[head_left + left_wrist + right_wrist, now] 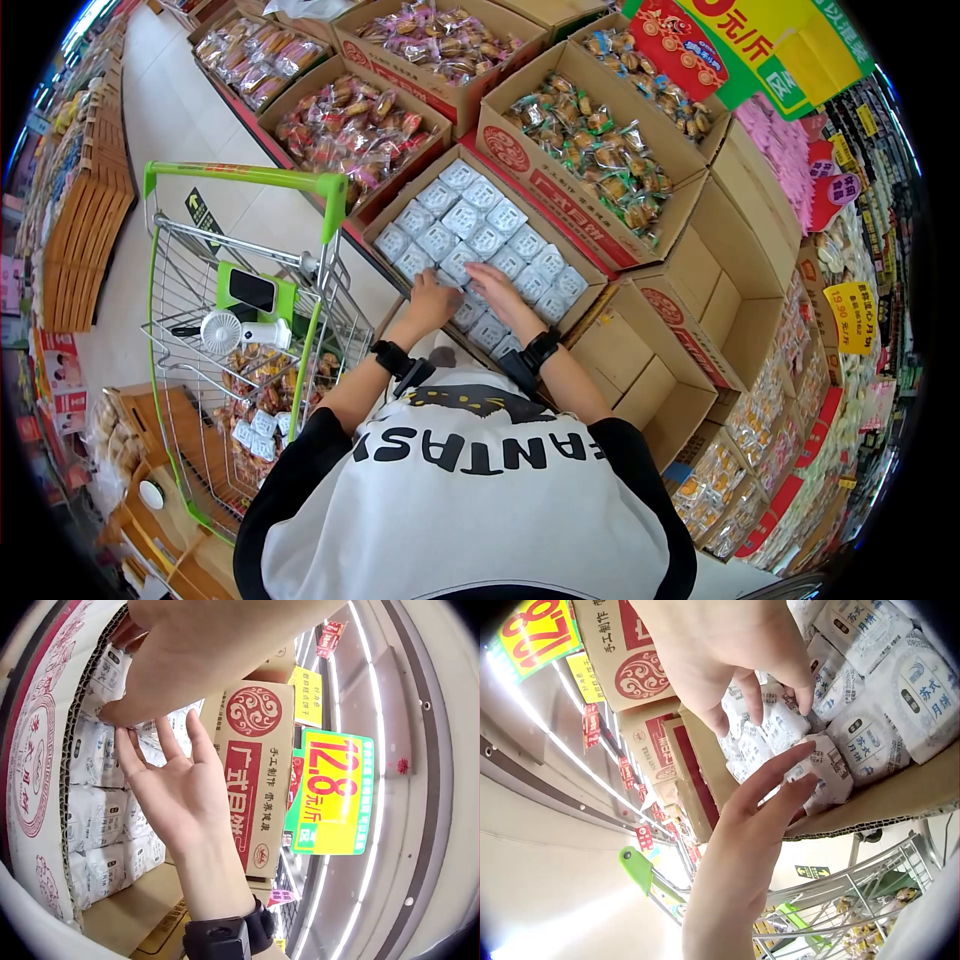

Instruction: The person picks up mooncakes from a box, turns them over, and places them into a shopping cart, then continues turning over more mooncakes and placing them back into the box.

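Observation:
Both hands reach into a carton (900, 796) packed with white-wrapped mooncakes (460, 218). In the head view, my left hand (432, 302) is low over the rows, its fingers bent down among the packets. The right wrist view has this hand (739, 844) coming from below, two fingertips against a slightly tilted wrapped mooncake (836, 776) by the carton's edge; its other fingers are hidden. Close beside it, my right hand (500, 298) hovers with spread, gently bent fingers. The left wrist view shows the right palm (184, 791) with nothing in it.
To my left stands a green-handled shopping cart (245, 176) carrying a phone (252, 290), a small white fan (222, 331) and packaged goods. Cartons of wrapped pastries (590, 145) rise beyond the mooncakes. An opened carton (625, 365) adjoins on the right.

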Action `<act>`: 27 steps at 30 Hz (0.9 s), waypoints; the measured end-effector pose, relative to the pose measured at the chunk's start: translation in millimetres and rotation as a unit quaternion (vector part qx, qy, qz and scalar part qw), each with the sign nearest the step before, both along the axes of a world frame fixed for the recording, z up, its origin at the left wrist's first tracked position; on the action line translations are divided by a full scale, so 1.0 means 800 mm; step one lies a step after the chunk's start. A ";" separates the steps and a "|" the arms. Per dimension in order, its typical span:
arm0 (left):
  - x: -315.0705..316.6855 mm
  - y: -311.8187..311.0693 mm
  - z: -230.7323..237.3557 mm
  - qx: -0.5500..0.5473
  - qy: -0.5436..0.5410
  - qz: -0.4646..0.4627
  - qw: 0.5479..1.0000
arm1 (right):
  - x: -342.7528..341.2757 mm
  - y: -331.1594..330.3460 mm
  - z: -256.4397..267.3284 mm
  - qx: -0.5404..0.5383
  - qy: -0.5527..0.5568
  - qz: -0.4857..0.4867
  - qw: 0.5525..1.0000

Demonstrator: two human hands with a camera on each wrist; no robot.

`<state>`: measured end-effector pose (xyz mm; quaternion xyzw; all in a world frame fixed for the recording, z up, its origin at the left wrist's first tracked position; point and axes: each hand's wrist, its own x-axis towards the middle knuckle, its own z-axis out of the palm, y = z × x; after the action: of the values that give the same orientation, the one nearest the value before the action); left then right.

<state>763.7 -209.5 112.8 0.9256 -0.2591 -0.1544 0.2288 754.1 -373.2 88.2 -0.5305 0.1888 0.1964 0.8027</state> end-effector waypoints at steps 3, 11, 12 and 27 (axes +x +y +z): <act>-0.003 -0.002 0.002 0.019 -0.005 0.001 1.000 | 0.001 0.003 -0.002 -0.012 -0.007 0.011 1.000; -0.010 -0.004 -0.001 0.053 -0.016 -0.002 0.998 | 0.004 0.010 0.023 -0.112 -0.030 0.056 0.992; -0.012 -0.003 -0.005 0.058 -0.031 -0.007 0.998 | 0.005 0.010 0.021 -0.119 -0.024 0.063 0.991; -0.021 0.001 -0.029 0.075 -0.142 -0.040 0.986 | -0.002 -0.007 0.041 -0.158 -0.101 0.001 0.982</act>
<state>747.0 -209.0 89.4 0.9415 -0.3134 -0.0489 0.1136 752.6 -378.8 120.7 -0.6680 0.1351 0.1104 0.7234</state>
